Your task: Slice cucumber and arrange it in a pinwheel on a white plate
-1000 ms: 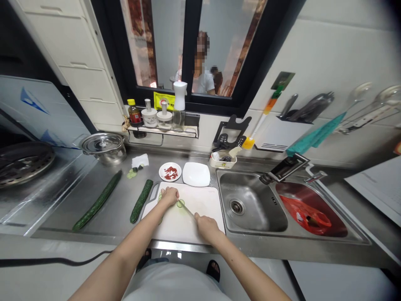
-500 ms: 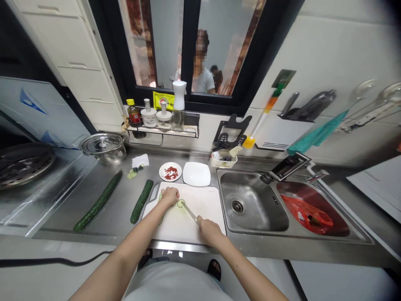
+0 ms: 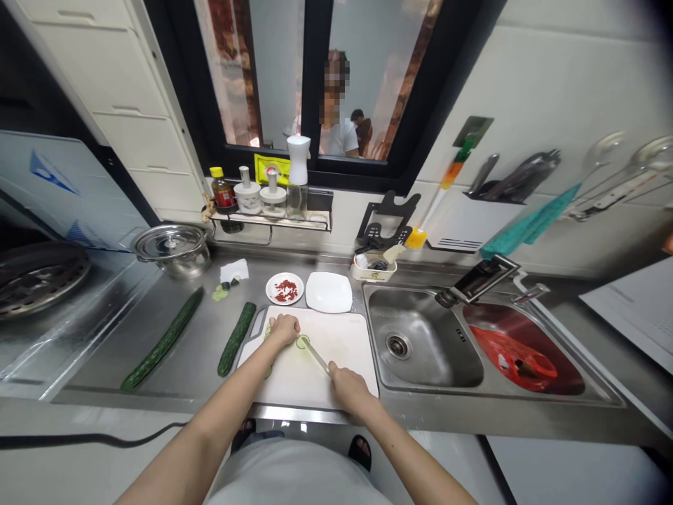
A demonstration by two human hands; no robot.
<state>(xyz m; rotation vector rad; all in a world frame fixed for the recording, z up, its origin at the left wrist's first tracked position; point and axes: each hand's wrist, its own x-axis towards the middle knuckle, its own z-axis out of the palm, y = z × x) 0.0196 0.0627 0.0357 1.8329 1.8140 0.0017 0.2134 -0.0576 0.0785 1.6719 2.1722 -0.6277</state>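
Observation:
On the white cutting board (image 3: 336, 372) my right hand (image 3: 348, 387) grips a knife (image 3: 316, 358) by its handle. The blade points up and left, its tip touching a thin round cucumber slice (image 3: 303, 341). Just left of that slice, my left hand (image 3: 284, 330) rests on the board with its fingers curled closed; what they hold, if anything, is hidden. More cucumber slices (image 3: 268, 331) lie partly covered beside and under my left hand and wrist. A shorter cucumber (image 3: 236, 339) lies left of the board, and a long whole cucumber (image 3: 164, 339) lies farther left.
Behind the board stand a plate of chopped red pieces (image 3: 284, 278) and a white square plate (image 3: 329, 292). A double sink (image 3: 423, 337) borders the right side, with a red bag (image 3: 515, 358) inside. At the left back stands a lidded pot (image 3: 172, 249); a condiment shelf (image 3: 273, 221) hangs above.
The view shifts slightly. Both hands stay in nearly the same places on the board, with the knife tip still at the slice.

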